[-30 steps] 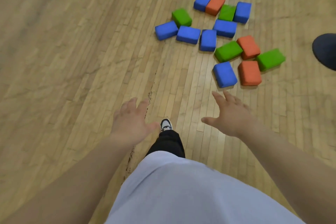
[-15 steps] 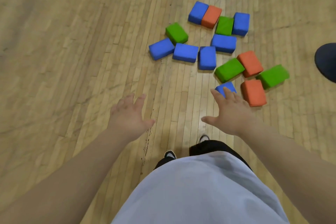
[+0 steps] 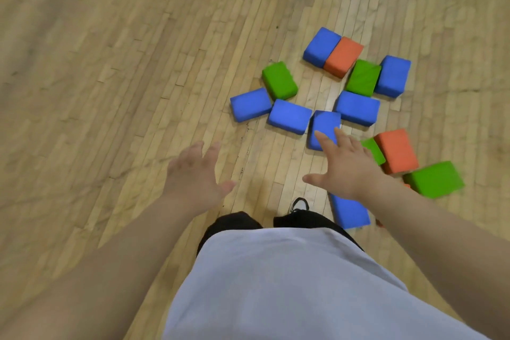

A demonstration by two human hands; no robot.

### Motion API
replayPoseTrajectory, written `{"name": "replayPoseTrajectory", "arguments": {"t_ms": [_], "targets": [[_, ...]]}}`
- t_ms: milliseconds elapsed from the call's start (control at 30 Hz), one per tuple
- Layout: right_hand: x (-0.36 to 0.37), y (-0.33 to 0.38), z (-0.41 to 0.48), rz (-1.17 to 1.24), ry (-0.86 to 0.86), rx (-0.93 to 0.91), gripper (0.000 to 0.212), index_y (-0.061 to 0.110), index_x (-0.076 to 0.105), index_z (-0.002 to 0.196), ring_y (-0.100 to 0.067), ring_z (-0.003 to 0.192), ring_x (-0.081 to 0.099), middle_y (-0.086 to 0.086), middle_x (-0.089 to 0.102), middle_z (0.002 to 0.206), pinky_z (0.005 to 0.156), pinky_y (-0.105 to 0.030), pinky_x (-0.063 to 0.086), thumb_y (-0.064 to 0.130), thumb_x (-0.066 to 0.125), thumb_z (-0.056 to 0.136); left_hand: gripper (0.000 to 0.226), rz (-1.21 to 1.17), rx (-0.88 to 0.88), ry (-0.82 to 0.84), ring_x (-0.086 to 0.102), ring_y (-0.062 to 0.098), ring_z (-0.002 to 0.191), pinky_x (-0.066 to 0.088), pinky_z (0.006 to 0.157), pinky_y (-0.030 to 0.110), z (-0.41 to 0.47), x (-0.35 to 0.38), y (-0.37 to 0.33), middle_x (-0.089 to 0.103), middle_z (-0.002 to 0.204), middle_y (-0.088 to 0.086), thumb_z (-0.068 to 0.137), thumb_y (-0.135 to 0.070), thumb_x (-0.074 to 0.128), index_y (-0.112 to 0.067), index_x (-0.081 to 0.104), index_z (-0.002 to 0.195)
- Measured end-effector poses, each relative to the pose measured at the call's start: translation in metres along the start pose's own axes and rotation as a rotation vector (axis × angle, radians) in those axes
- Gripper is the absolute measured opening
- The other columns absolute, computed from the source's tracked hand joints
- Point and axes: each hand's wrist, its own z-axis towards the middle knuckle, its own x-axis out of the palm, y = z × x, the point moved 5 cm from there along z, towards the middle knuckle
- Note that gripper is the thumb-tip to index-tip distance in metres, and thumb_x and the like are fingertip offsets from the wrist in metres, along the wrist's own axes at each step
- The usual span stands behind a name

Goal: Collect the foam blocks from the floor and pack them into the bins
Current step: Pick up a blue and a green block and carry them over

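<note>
**Both hands spread and empty over the floor (image 3: 110, 91); fourteen foam blocks (image 3: 357, 108) lie ahead, none lifted.**

Since half a second ago the person has closed on the cluster. The nearest blue block (image 3: 349, 214), then just beyond the right fingertips, now lies beside the shoe (image 3: 299, 204), under the right forearm. The left hand (image 3: 193, 174) hangs over bare boards, fingers apart, holding nothing. The right hand (image 3: 345, 168), also splayed, now overlaps the middle-row blue block (image 3: 324, 125); contact cannot be told. The dark shape at the right edge has left the view. Count: seven blue, four green, three orange, one orange nearly hidden behind the right forearm. Farthest off, a blue and an orange block (image 3: 343, 56) lie touching side by side.
</note>
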Motion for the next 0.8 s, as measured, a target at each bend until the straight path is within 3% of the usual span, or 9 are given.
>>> {"name": "replayPoseTrajectory", "arguments": {"t_ms": [267, 633, 800], "targets": [[-0.074, -0.016, 0.127, -0.002, 0.052, -0.006, 0.108, 0.036, -0.001, 0.162, -0.038, 0.155, 0.010, -0.013, 0.000, 0.171, 0.123, -0.056, 0.020, 0.079, 0.056, 0.082, 0.097, -0.008, -0.016, 0.072, 0.008, 0.032, 0.156, 0.017, 0.124, 0.053, 0.125, -0.055, -0.014, 0.008, 0.169, 0.011, 0.089, -0.074, 0.051, -0.035, -0.001, 0.161], [-0.136, 0.017, 0.332, 0.045, 0.134, 0.117, 0.107, 0.034, 0.000, 0.163, -0.038, 0.155, 0.010, -0.011, 0.000, 0.171, 0.121, -0.055, 0.022, 0.076, 0.059, 0.083, 0.100, 0.097, 0.165, 0.167, 0.015, 0.033, 0.153, 0.023, 0.121, 0.052, 0.367, -0.120, 0.016, 0.011, 0.167, 0.012, 0.087, -0.076, 0.050, -0.033, -0.002, 0.161], [-0.128, 0.023, 0.440, 0.049, 0.177, 0.124, 0.107, 0.036, -0.001, 0.163, -0.039, 0.154, 0.011, -0.012, -0.002, 0.171, 0.120, -0.054, 0.022, 0.075, 0.059, 0.083, 0.104, 0.140, 0.245, 0.249, 0.010, 0.034, 0.155, 0.017, 0.123, 0.051, 0.464, -0.109, 0.025, 0.001, 0.169, 0.012, 0.087, -0.075, 0.053, -0.035, -0.006, 0.161]]}}
